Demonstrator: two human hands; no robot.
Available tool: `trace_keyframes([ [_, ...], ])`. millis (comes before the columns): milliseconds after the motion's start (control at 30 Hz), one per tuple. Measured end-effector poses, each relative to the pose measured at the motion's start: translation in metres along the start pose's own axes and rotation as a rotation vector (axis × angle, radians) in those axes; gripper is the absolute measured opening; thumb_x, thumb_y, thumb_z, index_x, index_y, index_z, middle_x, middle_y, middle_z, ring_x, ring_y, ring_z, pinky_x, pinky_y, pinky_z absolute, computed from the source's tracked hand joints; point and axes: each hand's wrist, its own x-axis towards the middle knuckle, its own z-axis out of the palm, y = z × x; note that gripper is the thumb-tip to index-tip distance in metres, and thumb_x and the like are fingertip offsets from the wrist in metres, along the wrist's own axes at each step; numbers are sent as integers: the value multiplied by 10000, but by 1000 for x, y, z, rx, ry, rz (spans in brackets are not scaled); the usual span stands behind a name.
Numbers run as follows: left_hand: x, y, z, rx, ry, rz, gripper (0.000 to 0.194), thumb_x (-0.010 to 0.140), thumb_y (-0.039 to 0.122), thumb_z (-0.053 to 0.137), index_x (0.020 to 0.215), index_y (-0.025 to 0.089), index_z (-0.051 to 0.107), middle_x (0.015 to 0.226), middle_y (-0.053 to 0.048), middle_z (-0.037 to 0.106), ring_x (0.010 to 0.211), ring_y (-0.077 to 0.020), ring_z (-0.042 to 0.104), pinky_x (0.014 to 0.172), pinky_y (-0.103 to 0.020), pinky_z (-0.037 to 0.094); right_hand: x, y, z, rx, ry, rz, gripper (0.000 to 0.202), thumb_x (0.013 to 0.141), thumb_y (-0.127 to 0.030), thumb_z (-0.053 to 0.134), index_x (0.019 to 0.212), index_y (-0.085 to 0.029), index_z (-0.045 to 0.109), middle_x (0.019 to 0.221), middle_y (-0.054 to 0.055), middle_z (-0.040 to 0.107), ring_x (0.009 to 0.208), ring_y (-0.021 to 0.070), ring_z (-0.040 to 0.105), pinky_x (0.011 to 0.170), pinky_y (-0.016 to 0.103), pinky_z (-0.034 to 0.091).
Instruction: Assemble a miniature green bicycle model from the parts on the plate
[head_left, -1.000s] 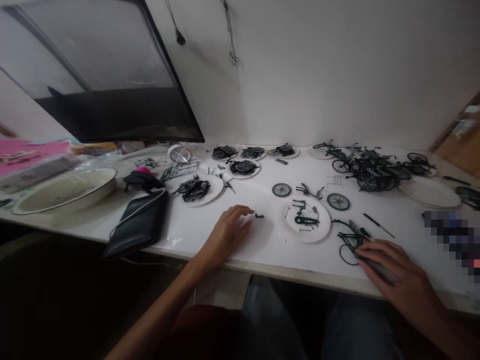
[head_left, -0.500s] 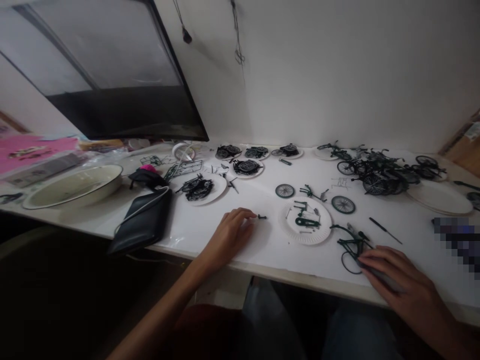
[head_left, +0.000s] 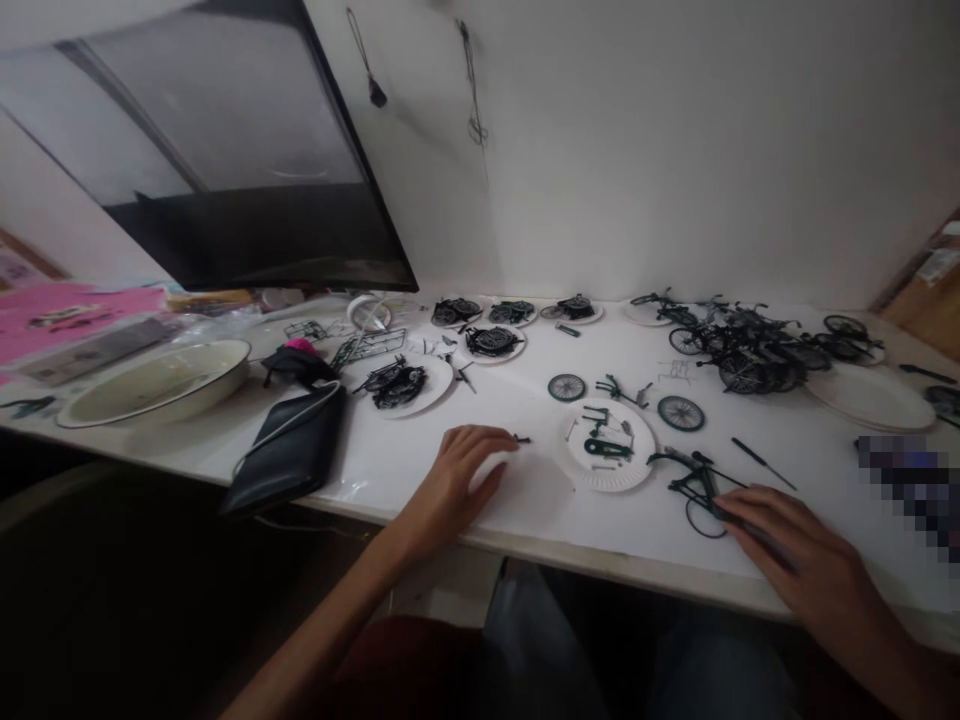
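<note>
Dim, greyish light is muting the whole scene.
A hanging cord (head_left: 377,95) is casting a soft shadow rightward across the wall (head_left: 637,150); small glints are showing on the tabletop (head_left: 487,393); blackness is swallowing everything underneath; margins are stretching; coarse pixels are masking the right edge.

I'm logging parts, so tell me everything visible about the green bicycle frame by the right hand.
The slender-barred miniature frame is dark green and looks plastic, with a thin ring at its near end. It rests on the white table, between the paper plate and the screwdriver. The right hand meets it beside the ring; whether it grips or merely touches is unclear.
</note>
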Motion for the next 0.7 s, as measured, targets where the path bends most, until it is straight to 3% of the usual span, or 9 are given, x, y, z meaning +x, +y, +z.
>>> trace_keyframes([
  [100,3,32,-22,-215,-70,-16,265,1006,228,512,1268,246,550,1257,-87,633,1200,-218,574,1004,-378,490,3,-3,-1,1,22,-12,215,951,-325,580,1117,-295,712,1107,38,716,1064,245,669,970,443,559],
  [167,6,42,-29,-358,-61,-63,243,1013,250,502,1249,246,561,1255,-83,640,1185,-209,595,1014,-356,498,5,-5,-1,1,37,-7,212,954,-324,575,1106,-292,718,1097,40,717,1049,244,669,972,449,550],
  [233,9,35,-25,-378,-9,-131,195,1016,263,498,1192,242,580,1216,-75,655,1159,-206,609,1010,-365,500,5,-6,-1,-1,38,2,214,961,-330,565,1103,-285,718,1109,45,713,1053,245,664,981,458,537],
  [367,11,-7,1,-156,86,-211,203,981,266,541,1175,221,583,1157,-71,662,1058,-213,631,959,-431,515,2,-4,0,1,1,-7,218,961,-325,573,1132,-284,702,1152,44,698,1104,247,642,1027,474,500],
  [467,15,-29,17,37,64,-126,238,974,236,543,1208,217,582,1210,-89,661,1137,-241,611,980,-474,494,2,-3,1,-7,10,-24,222,957,-309,575,1142,-292,697,1162,41,699,1104,252,645,1023,478,501],
  [567,24,-32,24,170,-8,8,263,980,209,539,1238,211,592,1268,-95,661,1188,-256,597,988,-470,481,4,-4,0,-37,33,-38,222,959,-310,572,1145,-288,694,1146,39,711,1090,254,652,1000,474,511],
  [700,35,-26,29,267,-58,89,183,994,184,519,1130,173,641,1134,-89,706,1064,-239,642,947,-426,481,8,-10,-3,-65,26,-99,216,965,-276,568,1155,-277,671,1127,31,728,1090,245,655,1023,468,491],
])
